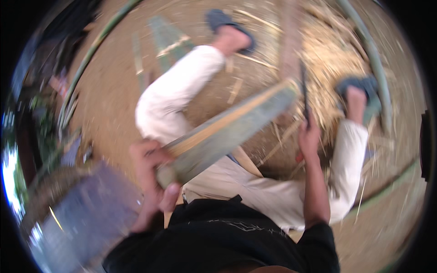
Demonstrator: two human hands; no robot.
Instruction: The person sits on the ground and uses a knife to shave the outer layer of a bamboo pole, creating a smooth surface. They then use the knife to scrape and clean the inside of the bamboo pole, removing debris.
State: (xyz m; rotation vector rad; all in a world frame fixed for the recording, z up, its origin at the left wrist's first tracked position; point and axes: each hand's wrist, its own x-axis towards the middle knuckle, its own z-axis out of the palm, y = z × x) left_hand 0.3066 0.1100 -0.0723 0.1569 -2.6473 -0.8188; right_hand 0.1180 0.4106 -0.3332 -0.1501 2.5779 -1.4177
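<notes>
A long split length of bamboo [236, 129], grey-green with a pale tan edge, slants from lower left up to the right across my lap. Its lower end is gripped by my left hand [151, 168], fingers wrapped round it. My right hand [310, 136] is closed on the handle of a knife [305, 88], whose dark, narrow blade points away from me. The blade stands beside the bamboo's far end; blur hides whether they touch. Just beyond that end is a brownish wooden beam [290, 38].
Pale shavings [330, 59] are heaped at the far right, bordered by a green bamboo pole [371, 59]. Flat green bamboo strips [166, 38] lie on the dirt at the far left. A bluish translucent sheet [86, 214] is at my left. My sandalled feet are spread apart.
</notes>
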